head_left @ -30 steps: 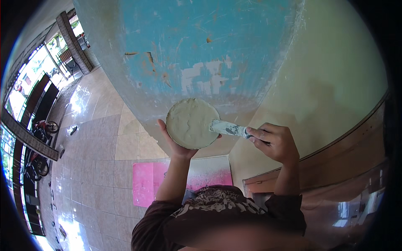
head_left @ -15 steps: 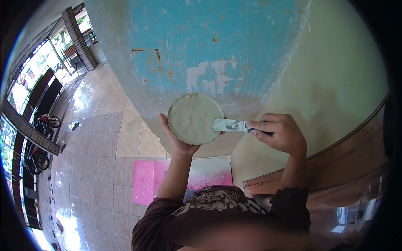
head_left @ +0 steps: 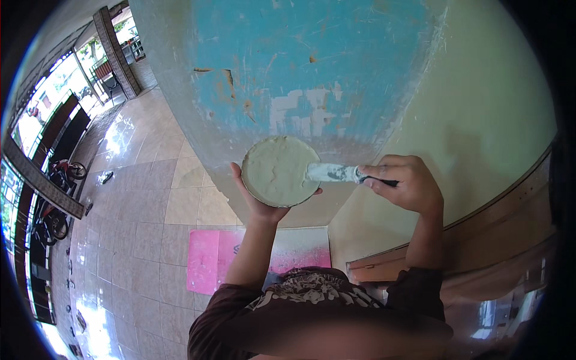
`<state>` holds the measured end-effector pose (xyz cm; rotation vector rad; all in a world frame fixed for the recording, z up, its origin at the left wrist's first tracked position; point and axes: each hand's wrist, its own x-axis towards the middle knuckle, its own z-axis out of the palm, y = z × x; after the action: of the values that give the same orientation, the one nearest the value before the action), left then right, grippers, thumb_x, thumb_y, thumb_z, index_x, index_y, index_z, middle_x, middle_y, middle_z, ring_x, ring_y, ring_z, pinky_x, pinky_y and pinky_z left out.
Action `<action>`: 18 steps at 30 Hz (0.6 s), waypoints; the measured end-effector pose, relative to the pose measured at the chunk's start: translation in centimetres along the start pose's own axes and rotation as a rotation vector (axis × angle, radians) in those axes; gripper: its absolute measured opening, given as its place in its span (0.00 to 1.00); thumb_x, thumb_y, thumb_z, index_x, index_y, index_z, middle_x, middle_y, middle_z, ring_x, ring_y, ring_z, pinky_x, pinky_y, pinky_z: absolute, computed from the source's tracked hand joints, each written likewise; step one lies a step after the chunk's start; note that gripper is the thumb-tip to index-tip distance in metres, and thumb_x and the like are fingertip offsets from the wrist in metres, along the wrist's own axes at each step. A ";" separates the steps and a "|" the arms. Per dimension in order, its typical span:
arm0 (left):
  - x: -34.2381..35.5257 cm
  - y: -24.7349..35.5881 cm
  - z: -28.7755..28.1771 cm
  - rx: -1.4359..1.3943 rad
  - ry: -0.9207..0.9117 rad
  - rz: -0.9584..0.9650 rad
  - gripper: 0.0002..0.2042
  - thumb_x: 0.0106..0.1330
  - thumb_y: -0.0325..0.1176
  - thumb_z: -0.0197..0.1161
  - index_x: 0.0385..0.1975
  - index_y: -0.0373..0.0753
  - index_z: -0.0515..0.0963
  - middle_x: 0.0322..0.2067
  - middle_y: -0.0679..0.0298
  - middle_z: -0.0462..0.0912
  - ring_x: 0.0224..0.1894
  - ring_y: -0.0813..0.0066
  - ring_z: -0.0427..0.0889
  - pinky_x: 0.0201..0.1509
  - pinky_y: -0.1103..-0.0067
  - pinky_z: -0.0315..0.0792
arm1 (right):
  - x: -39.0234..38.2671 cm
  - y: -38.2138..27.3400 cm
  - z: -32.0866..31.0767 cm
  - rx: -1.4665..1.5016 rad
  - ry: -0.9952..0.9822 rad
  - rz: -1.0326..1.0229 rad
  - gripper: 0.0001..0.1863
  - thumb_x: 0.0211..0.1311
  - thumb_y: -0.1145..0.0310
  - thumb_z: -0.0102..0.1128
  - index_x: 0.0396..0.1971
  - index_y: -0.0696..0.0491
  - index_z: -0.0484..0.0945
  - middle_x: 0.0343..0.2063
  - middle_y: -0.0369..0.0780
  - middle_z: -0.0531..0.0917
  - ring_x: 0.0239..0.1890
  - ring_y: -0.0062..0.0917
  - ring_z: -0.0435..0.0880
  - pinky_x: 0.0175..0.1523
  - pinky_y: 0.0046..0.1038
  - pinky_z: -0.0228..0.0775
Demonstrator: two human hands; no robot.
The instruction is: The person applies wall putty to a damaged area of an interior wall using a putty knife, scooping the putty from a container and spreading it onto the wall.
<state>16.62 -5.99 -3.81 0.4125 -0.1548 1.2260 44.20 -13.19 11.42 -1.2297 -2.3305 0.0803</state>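
On my left hand rests a round tub of pale green-grey putty; the fingers wrap beneath it, with the thumb up its left side and fingertips showing at its right. My right hand grips the dark handle of a putty knife. The knife's smeared blade points left, and its tip lies over the right rim of the tub, at the putty. Beyond both hands stands a wall with blue paint, scraped and chipped. Some whitish filler patches mark its lower part.
A light green wall meets the blue one at a corner on the right. Below it runs brown wooden furniture. A pink and white board lies on the tiled floor. Motorbikes stand at the far left.
The putty knife has shifted slightly to the right, drawing back toward the rim of the tub. My right hand moved a little right and up. The tub stays nearly in place.
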 end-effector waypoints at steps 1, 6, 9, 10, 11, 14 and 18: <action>0.2 0.0 0.0 -0.023 -0.038 -0.008 0.51 0.62 0.82 0.43 0.75 0.47 0.60 0.73 0.54 0.62 0.70 0.36 0.65 0.54 0.22 0.65 | 0.0 0.1 0.1 0.000 -0.002 0.000 0.14 0.61 0.65 0.72 0.46 0.48 0.91 0.22 0.40 0.80 0.23 0.33 0.78 0.31 0.34 0.69; 0.5 0.1 0.6 -0.039 -0.019 -0.009 0.50 0.63 0.82 0.43 0.75 0.47 0.60 0.73 0.54 0.62 0.70 0.37 0.65 0.55 0.22 0.64 | 0.6 0.5 -0.1 0.066 -0.005 -0.019 0.14 0.61 0.65 0.72 0.46 0.50 0.91 0.21 0.41 0.80 0.23 0.34 0.77 0.31 0.35 0.69; 0.8 0.2 0.9 -0.014 -0.085 -0.008 0.50 0.64 0.81 0.42 0.75 0.47 0.60 0.73 0.54 0.62 0.71 0.38 0.65 0.55 0.22 0.64 | 1.1 0.6 -0.1 0.061 -0.024 -0.051 0.14 0.61 0.65 0.72 0.46 0.51 0.91 0.21 0.42 0.80 0.23 0.35 0.77 0.31 0.36 0.68; 0.8 0.2 1.2 0.011 -0.046 0.002 0.49 0.64 0.81 0.42 0.75 0.47 0.60 0.73 0.54 0.62 0.70 0.38 0.65 0.55 0.23 0.64 | 1.1 0.5 -0.2 0.063 -0.023 -0.052 0.14 0.61 0.65 0.72 0.46 0.51 0.91 0.21 0.42 0.80 0.23 0.35 0.77 0.31 0.36 0.68; 0.8 0.3 1.5 0.036 -0.008 0.012 0.49 0.64 0.81 0.42 0.75 0.47 0.60 0.73 0.54 0.62 0.70 0.38 0.65 0.56 0.23 0.65 | 1.1 0.2 -0.6 0.053 -0.025 -0.044 0.14 0.61 0.66 0.72 0.46 0.52 0.91 0.21 0.42 0.80 0.23 0.35 0.77 0.31 0.36 0.68; 1.2 0.4 2.3 0.017 0.005 0.019 0.50 0.63 0.80 0.45 0.76 0.49 0.59 0.74 0.55 0.60 0.71 0.35 0.63 0.54 0.21 0.64 | 1.2 0.1 -1.0 0.049 -0.035 -0.042 0.14 0.61 0.67 0.72 0.47 0.52 0.90 0.21 0.43 0.80 0.22 0.35 0.77 0.31 0.35 0.68; 1.5 0.8 2.3 0.085 0.016 0.028 0.50 0.63 0.80 0.44 0.76 0.49 0.59 0.74 0.55 0.60 0.71 0.35 0.62 0.54 0.20 0.63 | 1.3 0.3 -1.2 0.111 0.022 -0.071 0.15 0.60 0.68 0.73 0.47 0.53 0.90 0.22 0.44 0.81 0.22 0.35 0.77 0.30 0.34 0.68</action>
<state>16.62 -5.36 -1.04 0.4755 -0.0955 1.2664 44.33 -12.18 12.88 -1.0874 -2.3151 0.1683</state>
